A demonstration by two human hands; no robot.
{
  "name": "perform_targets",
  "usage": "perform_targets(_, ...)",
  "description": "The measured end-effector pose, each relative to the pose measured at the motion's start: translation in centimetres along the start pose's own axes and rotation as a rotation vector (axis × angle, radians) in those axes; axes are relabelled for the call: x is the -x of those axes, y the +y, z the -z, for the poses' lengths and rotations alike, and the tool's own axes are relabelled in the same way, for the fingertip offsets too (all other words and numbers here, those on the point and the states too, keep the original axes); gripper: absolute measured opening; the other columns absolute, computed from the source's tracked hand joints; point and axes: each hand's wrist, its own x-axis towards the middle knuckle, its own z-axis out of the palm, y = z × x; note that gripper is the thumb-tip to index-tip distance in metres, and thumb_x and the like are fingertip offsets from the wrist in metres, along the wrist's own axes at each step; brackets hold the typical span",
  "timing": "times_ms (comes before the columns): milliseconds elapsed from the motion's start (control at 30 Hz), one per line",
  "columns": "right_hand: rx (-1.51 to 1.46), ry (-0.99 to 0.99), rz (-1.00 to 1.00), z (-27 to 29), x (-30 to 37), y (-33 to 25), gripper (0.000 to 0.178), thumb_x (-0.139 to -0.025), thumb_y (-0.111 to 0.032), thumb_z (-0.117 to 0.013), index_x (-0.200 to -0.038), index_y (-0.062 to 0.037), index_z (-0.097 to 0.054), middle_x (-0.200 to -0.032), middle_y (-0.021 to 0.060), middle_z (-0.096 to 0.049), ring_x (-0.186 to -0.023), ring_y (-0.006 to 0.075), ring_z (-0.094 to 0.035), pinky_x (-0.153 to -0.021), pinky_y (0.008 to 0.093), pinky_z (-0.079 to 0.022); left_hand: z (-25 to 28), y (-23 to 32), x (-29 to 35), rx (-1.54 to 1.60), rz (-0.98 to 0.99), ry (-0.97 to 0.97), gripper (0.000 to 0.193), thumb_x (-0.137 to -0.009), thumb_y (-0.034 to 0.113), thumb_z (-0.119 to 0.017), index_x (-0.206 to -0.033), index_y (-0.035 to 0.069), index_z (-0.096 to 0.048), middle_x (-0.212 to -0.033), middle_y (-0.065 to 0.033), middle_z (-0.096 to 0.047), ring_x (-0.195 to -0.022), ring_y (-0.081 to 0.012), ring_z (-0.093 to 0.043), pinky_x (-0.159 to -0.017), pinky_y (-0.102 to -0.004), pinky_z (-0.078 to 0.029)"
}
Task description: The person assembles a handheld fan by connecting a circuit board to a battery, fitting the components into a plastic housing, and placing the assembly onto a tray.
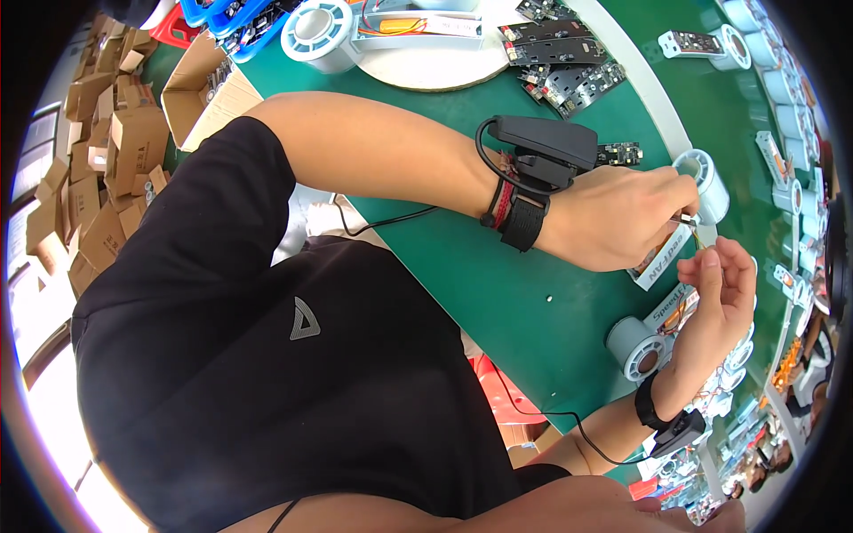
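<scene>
a green table [498,293] is carrying a round pale board [426,73], with black circuit boards [579,87] lying heaped beside it near the white-rimmed edge. a blue-grey fan [627,340] is resting between that edge and the plain one, and a white crumb [549,299] is lying nearby.

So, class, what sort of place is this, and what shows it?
Probably an electronics assembly workshop: dark circuit boards piled on a green bench, many similar pale-blue round housings lined up, and cardboard boxes heaped nearby.

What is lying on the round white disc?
On the disc lies a pale housing with an orange block inside; the disc's surface under the housing is covered.
</scene>
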Motion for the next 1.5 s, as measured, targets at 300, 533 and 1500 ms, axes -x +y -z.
perform_targets(300,-0.549,-0.04,0.015,-0.2,0.2,-1.0,0.02,-0.101,-0.002,-0.058,-0.119,0.0067,-0.058,-0.095,0.011,-0.066,-0.084,0.0204,-0.07,-0.074,0.0292,-0.056,-0.3,2.1,0.4,-0.036,0.181,-0.021,0.047,-0.086,0.018,-0.072,-0.122,0.001,-0.047,-0.11,-0.0201,-0.058,-0.095,-0.0412,-0.065,-0.078,-0.0476,-0.054)
perform_targets(533,-0.408,-0.036,-0.069,-1.4,1.1,-2.1,0.018,-0.1,-0.001,-0.06,-0.114,0.009,-0.063,-0.107,0.013,-0.067,-0.087,0.0206,-0.071,-0.075,0.0282,-0.057,-0.1,1.6,0.5,-0.051,0.17,-0.056,0.056,-0.079,0.015,-0.075,-0.127,0.002,-0.048,-0.121,-0.0195,-0.056,-0.097,-0.04,-0.065,-0.079,-0.0464,-0.056)
perform_targets(1500,0.128,-0.227,0.155,-1.0,1.6,-0.3,0.004,-0.093,0.001,-0.068,-0.095,0.0022,-0.064,-0.098,0.0054,-0.066,-0.07,0.0088,-0.058,-0.062,0.0211,-0.046,1.5,0.5,1.9,0.437,0.325,-0.179,0.035,-0.099,0.016,-0.059,-0.129,-0.002,-0.061,-0.104,-0.0095,-0.054,-0.09,-0.0157,-0.056,-0.077,-0.0303,-0.05)
